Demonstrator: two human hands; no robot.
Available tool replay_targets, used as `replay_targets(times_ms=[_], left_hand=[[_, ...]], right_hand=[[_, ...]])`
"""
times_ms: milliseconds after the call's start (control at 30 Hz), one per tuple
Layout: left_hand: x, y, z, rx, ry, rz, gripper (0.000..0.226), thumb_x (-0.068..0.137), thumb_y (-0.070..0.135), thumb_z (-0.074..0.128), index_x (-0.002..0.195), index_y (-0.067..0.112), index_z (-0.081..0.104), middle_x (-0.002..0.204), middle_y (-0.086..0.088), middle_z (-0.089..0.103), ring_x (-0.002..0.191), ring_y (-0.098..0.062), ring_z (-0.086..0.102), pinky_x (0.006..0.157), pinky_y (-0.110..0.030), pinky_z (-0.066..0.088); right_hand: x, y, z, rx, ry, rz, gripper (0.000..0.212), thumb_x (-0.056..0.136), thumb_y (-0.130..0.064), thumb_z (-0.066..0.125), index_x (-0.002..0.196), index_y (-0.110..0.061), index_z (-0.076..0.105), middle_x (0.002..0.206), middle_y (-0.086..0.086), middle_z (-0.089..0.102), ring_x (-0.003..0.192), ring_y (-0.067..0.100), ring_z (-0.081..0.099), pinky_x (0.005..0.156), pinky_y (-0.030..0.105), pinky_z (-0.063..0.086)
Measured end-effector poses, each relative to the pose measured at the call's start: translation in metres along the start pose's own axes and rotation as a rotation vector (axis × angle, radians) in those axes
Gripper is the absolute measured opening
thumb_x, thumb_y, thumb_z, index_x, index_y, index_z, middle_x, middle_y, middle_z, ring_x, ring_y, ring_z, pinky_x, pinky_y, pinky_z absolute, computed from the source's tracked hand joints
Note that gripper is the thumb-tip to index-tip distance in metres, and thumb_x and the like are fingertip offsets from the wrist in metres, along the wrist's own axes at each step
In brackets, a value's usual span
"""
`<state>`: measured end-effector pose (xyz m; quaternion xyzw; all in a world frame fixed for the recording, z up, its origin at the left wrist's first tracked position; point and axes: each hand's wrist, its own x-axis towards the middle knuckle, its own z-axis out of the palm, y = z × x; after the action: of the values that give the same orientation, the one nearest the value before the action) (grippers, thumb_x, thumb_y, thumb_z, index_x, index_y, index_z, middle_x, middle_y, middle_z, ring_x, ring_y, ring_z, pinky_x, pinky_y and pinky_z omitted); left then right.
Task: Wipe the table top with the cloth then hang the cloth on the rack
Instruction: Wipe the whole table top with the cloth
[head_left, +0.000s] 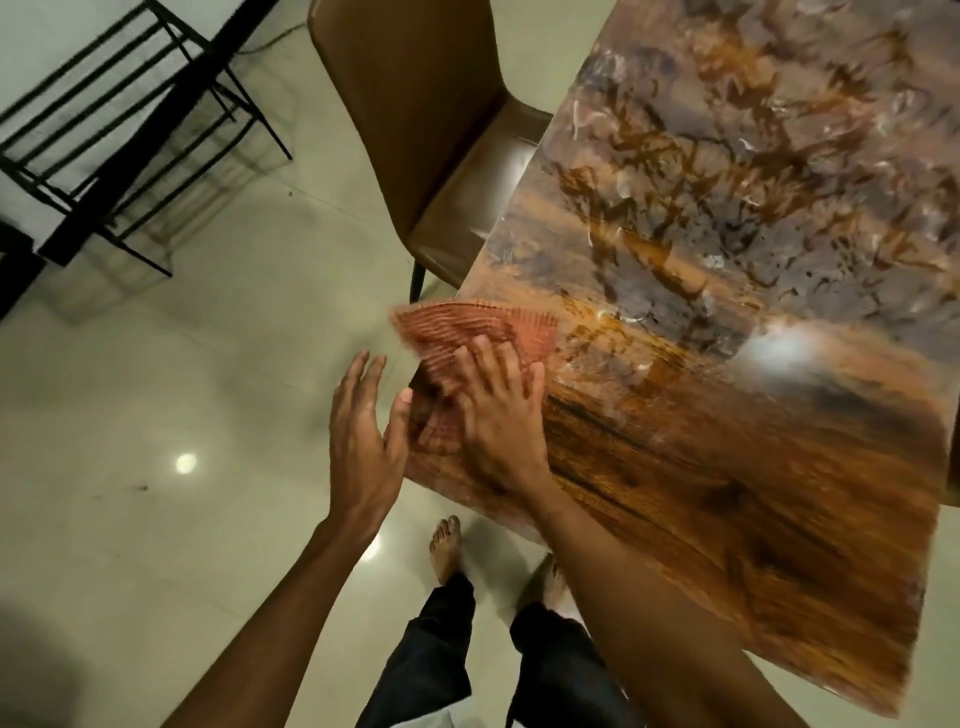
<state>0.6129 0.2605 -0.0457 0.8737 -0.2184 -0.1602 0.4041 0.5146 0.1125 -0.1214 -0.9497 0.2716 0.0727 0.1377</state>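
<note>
An orange ribbed cloth lies at the near left edge of the glossy brown marbled table top, part of it hanging past the edge. My right hand presses flat on the cloth with fingers spread. Just off the table edge, my left hand is held open beside the cloth, its thumb close to the fabric. A black metal rack stands on the floor at the upper left, well away from both hands.
A brown leather chair is pushed in at the table's far left side. Pale shiny floor tiles spread to the left. My bare feet and dark trousers stand by the table's near corner.
</note>
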Motion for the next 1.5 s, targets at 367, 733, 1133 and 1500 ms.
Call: replay_targets(times_ms=[367,733,1133,1500], left_hand=[[0.028,0.055,0.047,0.094,-0.098,0.039,0.061,0.102,0.052,0.04,0.154,0.021,0.039,0.165,0.001,0.03,0.153,-0.02,0.025,0.119,-0.053,0.032],[0.117,0.074,0.088,0.11,-0.187,0.105,0.059,0.103,0.049,0.04,0.154,0.02,0.039,0.164,-0.002,0.031,0.152,-0.02,0.028,0.12,-0.054,0.031],[0.253,0.057,0.082,0.024,-0.229,0.157,0.057,0.103,0.045,0.047,0.153,0.019,0.041,0.163,-0.003,0.034,0.15,-0.021,0.033,0.116,-0.051,0.04],[0.245,0.034,0.057,-0.005,-0.201,0.084,0.057,0.104,0.044,0.043,0.152,0.014,0.042,0.162,-0.007,0.036,0.149,-0.022,0.034,0.118,-0.048,0.037]], right_hand=[[-0.002,0.077,-0.014,0.041,0.024,0.109,0.068,0.107,-0.058,0.024,0.167,-0.03,0.008,0.176,-0.001,-0.001,0.162,0.03,-0.005,0.122,0.071,0.006],[0.081,0.081,-0.038,0.06,-0.029,0.087,0.066,0.109,-0.058,0.019,0.167,-0.034,-0.001,0.175,-0.001,-0.014,0.16,0.032,-0.016,0.12,0.074,0.0],[0.195,0.059,-0.054,0.06,0.065,0.298,0.067,0.11,-0.052,0.017,0.167,-0.023,-0.002,0.175,0.003,-0.013,0.16,0.031,-0.015,0.123,0.072,-0.001],[0.188,0.018,-0.041,0.055,0.104,0.318,0.065,0.111,-0.048,0.02,0.168,-0.021,0.002,0.176,0.005,-0.009,0.161,0.031,-0.011,0.123,0.071,0.005]])
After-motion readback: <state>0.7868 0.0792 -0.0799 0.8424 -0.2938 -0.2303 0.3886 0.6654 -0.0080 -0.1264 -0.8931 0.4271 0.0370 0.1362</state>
